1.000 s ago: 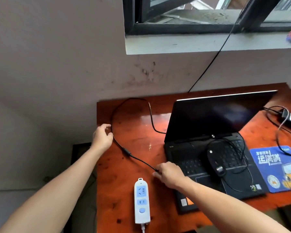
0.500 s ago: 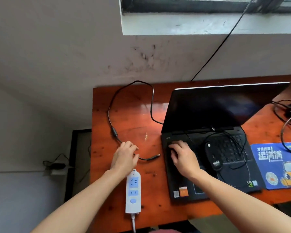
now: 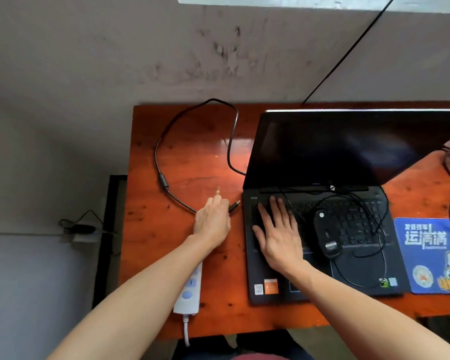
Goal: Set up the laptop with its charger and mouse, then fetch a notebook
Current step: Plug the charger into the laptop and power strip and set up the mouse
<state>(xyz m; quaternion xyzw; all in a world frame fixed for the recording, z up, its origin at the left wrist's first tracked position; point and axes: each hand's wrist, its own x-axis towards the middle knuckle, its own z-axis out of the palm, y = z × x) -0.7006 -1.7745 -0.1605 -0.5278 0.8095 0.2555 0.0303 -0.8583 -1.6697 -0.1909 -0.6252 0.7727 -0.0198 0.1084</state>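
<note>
partly hidden: left hand [image 3: 212, 222] pinches charger cable [image 3: 164, 181]; plug tip [image 3: 236, 204] shows.

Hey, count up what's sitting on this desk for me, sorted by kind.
Open black laptop: 1
Black corded mouse: 1
Black charger cable: 1
White power strip: 1
Blue printed mouse pad: 1
Total: 5; other cables at the right edge are cut off.
</note>
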